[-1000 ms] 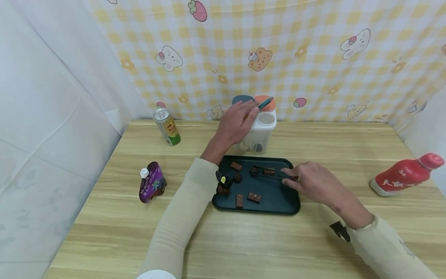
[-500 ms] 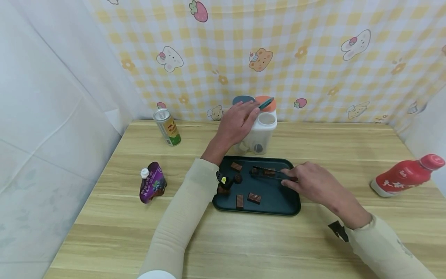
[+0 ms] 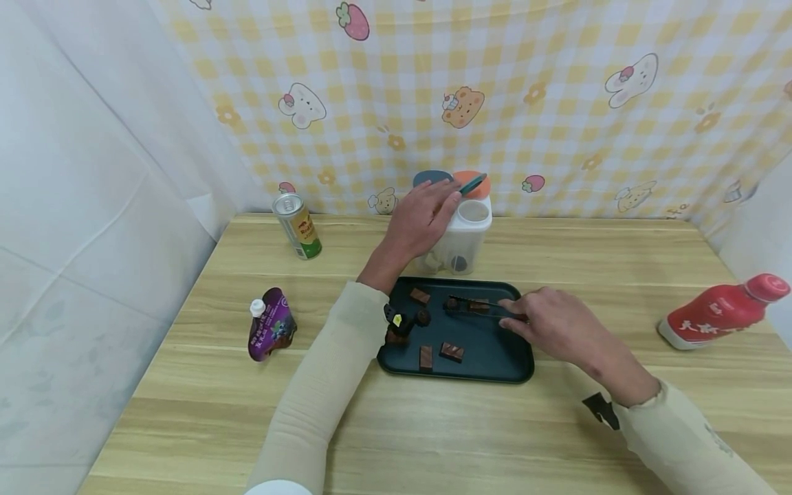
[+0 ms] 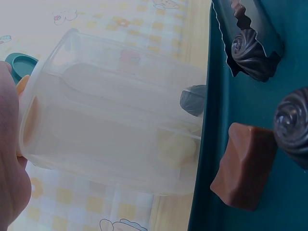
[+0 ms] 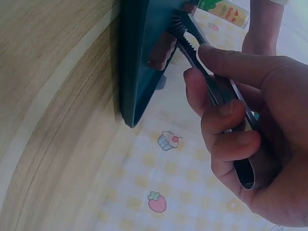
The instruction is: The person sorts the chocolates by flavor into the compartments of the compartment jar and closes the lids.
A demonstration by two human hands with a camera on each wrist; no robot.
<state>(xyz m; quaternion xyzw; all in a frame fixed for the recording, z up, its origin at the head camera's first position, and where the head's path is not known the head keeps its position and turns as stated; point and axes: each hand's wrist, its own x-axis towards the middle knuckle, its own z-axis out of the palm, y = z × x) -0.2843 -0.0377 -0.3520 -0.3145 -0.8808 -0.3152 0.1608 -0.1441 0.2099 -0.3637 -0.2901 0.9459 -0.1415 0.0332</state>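
My right hand [image 3: 553, 323] grips a pair of metal tongs [image 5: 226, 96], fingers curled round the handle. The serrated tips stand on either side of a dark swirled chocolate [image 4: 252, 54] on the dark green tray [image 3: 489, 357]; whether both touch it, I cannot tell. A rectangular chocolate [image 3: 478, 304] lies between the tong arms in the head view. My left hand [image 3: 421, 216] rests on top of a clear container [image 4: 110, 115], fingers fairly straight. Beside its thumb, a teal lid [image 3: 473, 183] stands raised, near an open round hole. Pale and dark pieces lie inside the container.
Several other chocolates, such as a bar [image 3: 452, 351], lie on the tray. A can [image 3: 298, 225] and a purple pouch [image 3: 271, 324] stand at the left of the wooden table [image 3: 433, 440]. A red bottle [image 3: 714, 311] is at the right. A checked curtain [image 3: 557, 137] hangs behind.
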